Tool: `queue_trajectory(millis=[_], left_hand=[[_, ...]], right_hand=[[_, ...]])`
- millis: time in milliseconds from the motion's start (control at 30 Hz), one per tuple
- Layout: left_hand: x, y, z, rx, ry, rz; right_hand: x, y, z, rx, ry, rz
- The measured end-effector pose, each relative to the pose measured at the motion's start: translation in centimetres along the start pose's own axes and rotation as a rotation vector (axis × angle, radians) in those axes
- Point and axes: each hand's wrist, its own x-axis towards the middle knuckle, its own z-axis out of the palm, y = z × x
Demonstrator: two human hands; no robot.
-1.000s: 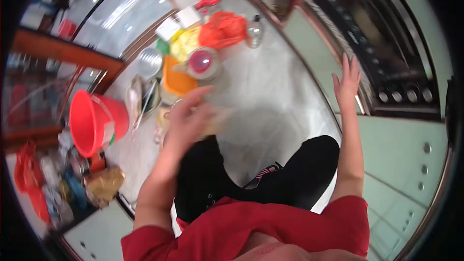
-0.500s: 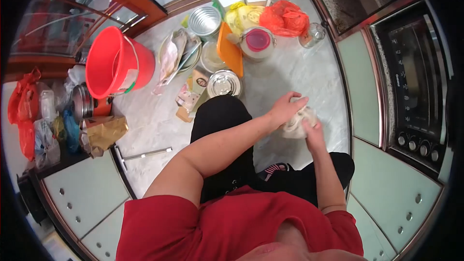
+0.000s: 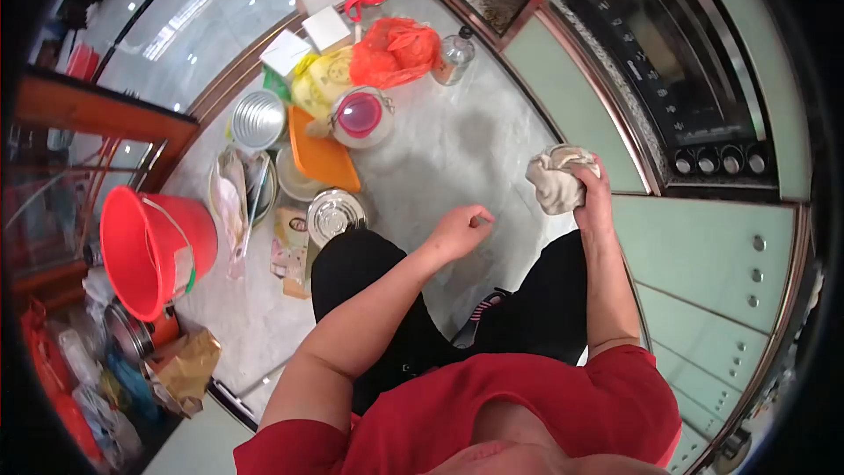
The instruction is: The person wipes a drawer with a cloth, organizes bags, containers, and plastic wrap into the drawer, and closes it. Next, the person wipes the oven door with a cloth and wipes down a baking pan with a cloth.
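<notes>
In my right hand (image 3: 595, 195) is a bunched, off-white cloth (image 3: 557, 180), with my fingers wrapped around its right side. It is raised in front of the lower cabinets, beneath the oven. My left hand (image 3: 461, 233) hangs over the grey floor in front of my knees and holds nothing. Its fingers are loosely bent, with a gap between thumb and forefinger. Nearest to it on the left stands a shiny round metal container (image 3: 337, 217).
Left of my knees stand a red bucket (image 3: 158, 251), an orange board (image 3: 321, 154), a ribbed metal pot (image 3: 258, 119) and a jar with a pink lid (image 3: 360, 116). Farther ahead are a red plastic bag (image 3: 396, 51) and a glass bottle (image 3: 454, 57). A built-in oven (image 3: 668, 62) is at right.
The cloth, earlier between both hands, is now in my right hand alone, farther up and right. My left hand has let go and moved left and down. My view has turned to the right.
</notes>
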Motion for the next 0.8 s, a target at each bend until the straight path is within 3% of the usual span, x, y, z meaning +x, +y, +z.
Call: queue_trajectory(millis=[67,100,167,267,367,500,533,667,800], left_hand=[[0.6,1.0,0.1,-0.052,-0.038,-0.044],[0.9,1.6,0.2,-0.076,-0.055,-0.061],[1.8,1.4,1.9,-0.274,-0.038,0.045],[4.2,0.7,2.5,-0.567,-0.029,0.069],[4.6,1.9,1.5,-0.732,0.04,0.072],[5.2,2.0,0.1,-0.643,0.128,0.077],[5.3,2.3,0.1,-0.622,0.077,0.095],[5.0,3.4,1.2,-0.886,0.032,0.087],[5.9,3.1,-0.1,-1.085,0.053,0.123]], right_hand=[[-0.3,-0.4,-0.2,-0.022,-0.054,0.011],[-1.2,-1.3,0.9,-0.001,-0.054,0.119],[-1.3,-1.1,1.4,-0.032,-0.164,0.165],[-1.3,-1.1,2.7,-0.227,-0.314,0.057],[-2.2,-4.6,3.6,-0.647,-0.302,0.042],[-2.1,-6.6,1.9,-0.643,-0.093,-0.259],[-2.3,-7.3,1.3,-0.522,-0.028,-0.088],[-3.2,-6.4,1.2,-0.079,0.112,0.168],[-5.6,-3.8,0.2,-0.587,-0.22,0.237]])
